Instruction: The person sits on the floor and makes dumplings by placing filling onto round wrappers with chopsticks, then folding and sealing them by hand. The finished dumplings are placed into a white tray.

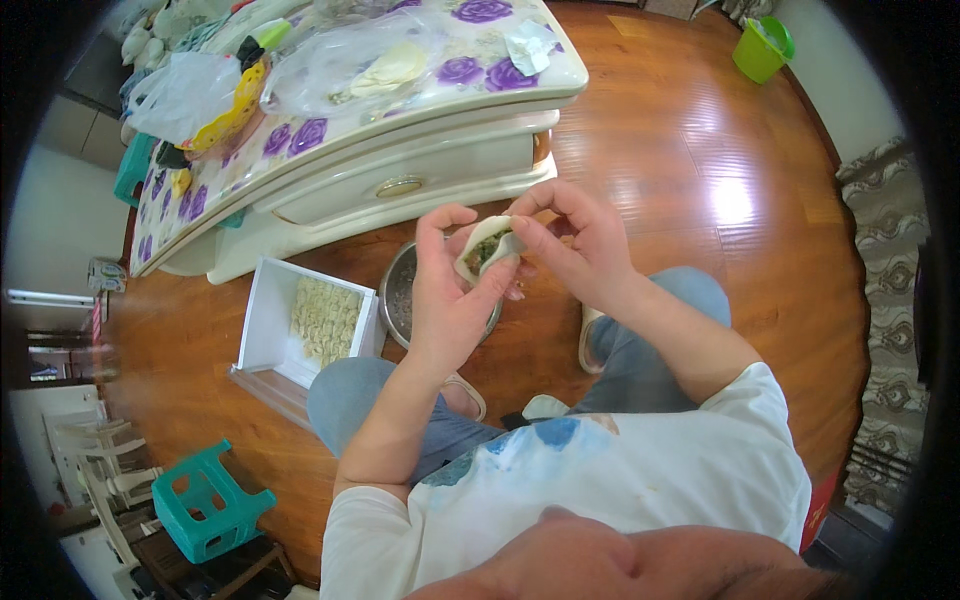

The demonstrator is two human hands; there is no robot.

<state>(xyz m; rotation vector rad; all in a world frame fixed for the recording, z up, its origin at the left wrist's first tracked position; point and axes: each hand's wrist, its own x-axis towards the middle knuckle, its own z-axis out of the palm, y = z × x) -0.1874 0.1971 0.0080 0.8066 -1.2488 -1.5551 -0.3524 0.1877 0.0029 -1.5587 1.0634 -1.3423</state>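
Observation:
Between my two hands is a dumpling (pixel 487 246), its round wrapper folded over a green filling that still shows along the open side. My left hand (pixel 454 292) cradles it from below, thumb against the near edge. With thumb and forefinger, my right hand (pixel 576 244) pinches the wrapper at the right end. Below the hands, a metal bowl (pixel 396 300) stands on the floor, partly hidden by my left hand. To its left, a white drawer-like bin (pixel 264 311) holds rows of finished dumplings (pixel 324 319).
A low table with a floral cover (pixel 457 71) stands ahead, bearing a stack of wrappers (pixel 390 69) in clear plastic, a yellow basket (pixel 232 112) and crumpled tissue (pixel 531 46). A teal plastic stool (pixel 206 502) is at lower left, a green bucket (pixel 761 51) at far right.

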